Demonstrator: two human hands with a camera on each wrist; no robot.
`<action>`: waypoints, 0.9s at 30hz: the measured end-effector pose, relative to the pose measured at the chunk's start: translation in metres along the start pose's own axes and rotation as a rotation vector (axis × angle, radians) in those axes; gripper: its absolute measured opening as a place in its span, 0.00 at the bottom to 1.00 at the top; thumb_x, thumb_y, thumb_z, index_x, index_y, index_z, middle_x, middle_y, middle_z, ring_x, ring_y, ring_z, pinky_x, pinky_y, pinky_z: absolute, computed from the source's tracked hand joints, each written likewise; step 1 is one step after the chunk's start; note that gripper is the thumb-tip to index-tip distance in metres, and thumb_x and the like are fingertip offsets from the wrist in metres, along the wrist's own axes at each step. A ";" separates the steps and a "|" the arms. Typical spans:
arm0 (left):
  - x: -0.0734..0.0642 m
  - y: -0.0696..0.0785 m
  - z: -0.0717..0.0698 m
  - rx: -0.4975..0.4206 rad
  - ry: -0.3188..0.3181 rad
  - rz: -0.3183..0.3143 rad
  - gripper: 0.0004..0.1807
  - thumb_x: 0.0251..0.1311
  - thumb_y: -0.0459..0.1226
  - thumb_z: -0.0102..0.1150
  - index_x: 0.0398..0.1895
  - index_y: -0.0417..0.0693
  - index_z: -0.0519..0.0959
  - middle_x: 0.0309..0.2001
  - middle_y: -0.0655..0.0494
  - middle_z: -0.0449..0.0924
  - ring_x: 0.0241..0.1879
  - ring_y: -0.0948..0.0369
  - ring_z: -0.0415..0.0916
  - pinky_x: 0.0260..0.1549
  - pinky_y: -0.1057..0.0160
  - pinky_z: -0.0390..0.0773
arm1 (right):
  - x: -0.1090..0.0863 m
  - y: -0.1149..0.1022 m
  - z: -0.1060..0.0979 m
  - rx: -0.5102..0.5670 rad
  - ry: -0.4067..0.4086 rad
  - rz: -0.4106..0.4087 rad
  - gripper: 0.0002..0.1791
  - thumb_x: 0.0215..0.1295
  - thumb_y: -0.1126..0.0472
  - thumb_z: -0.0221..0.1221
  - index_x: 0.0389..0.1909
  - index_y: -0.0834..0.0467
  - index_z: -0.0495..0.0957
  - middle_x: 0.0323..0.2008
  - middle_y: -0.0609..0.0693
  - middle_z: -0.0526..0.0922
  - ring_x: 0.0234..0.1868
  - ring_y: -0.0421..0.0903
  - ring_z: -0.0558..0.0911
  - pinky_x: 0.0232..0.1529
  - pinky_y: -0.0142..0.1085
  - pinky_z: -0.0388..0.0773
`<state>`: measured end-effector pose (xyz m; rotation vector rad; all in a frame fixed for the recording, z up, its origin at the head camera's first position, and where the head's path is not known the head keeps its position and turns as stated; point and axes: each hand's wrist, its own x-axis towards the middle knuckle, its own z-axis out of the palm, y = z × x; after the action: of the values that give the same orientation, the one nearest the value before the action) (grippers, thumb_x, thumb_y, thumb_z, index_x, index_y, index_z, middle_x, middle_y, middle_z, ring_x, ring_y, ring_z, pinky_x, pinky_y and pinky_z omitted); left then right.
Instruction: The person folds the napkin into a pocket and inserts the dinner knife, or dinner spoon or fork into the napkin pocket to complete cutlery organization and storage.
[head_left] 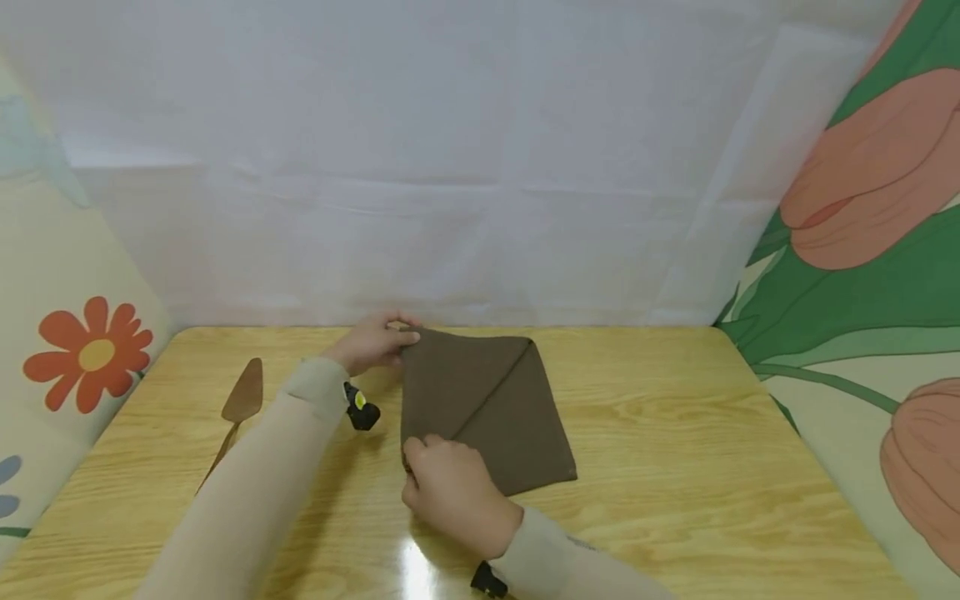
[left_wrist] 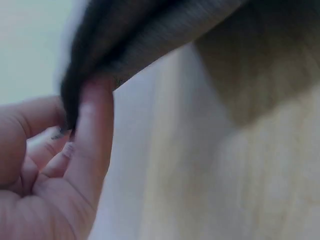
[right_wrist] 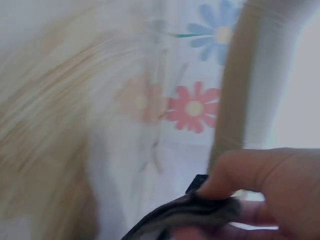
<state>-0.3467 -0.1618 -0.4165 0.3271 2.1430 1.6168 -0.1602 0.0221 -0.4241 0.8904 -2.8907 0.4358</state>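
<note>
A dark brown folded cloth (head_left: 480, 400) is partly over the table, with a diagonal fold line running across it. My left hand (head_left: 375, 342) pinches its far left corner between thumb and fingers. In the left wrist view the cloth (left_wrist: 135, 45) hangs from that pinch (left_wrist: 85, 150), above the wood. At the near left corner my right hand (head_left: 457, 492) grips the edge with curled fingers. The right wrist view shows the layered cloth edge (right_wrist: 185, 212) between the thumb and fingers of that hand (right_wrist: 275, 190).
A brown cake server (head_left: 244, 392) lies on the left of the wooden table (head_left: 675, 433), its handle partly hidden by the left sleeve. A white sheet (head_left: 450, 167) hangs behind the table's far edge. Flower-patterned panels (head_left: 862, 292) stand at both sides.
</note>
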 end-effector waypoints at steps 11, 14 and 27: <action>-0.046 0.065 -0.018 -0.329 -0.033 0.193 0.15 0.78 0.37 0.49 0.39 0.48 0.86 0.38 0.57 0.81 0.24 0.68 0.71 0.30 0.70 0.77 | -0.023 -0.011 -0.054 0.718 0.140 -0.119 0.06 0.61 0.72 0.63 0.36 0.58 0.80 0.32 0.46 0.83 0.28 0.26 0.75 0.31 0.21 0.77; -0.068 0.089 -0.024 -0.406 -0.015 0.237 0.17 0.77 0.34 0.50 0.33 0.44 0.87 0.29 0.57 0.81 0.21 0.69 0.71 0.26 0.73 0.75 | -0.030 -0.016 -0.065 0.883 0.170 -0.158 0.06 0.61 0.74 0.62 0.37 0.62 0.80 0.34 0.53 0.85 0.29 0.27 0.77 0.31 0.26 0.82; -0.052 0.122 0.020 0.003 0.156 0.126 0.30 0.79 0.49 0.45 0.62 0.28 0.71 0.39 0.49 0.81 0.34 0.65 0.82 0.37 0.69 0.83 | -0.039 0.019 -0.054 1.624 0.048 0.057 0.06 0.63 0.77 0.53 0.34 0.65 0.68 0.33 0.48 0.75 0.26 0.41 0.84 0.33 0.39 0.87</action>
<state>-0.3001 -0.1320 -0.2939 0.3539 2.2807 1.7619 -0.1386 0.0745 -0.3838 0.7185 -1.9471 2.7846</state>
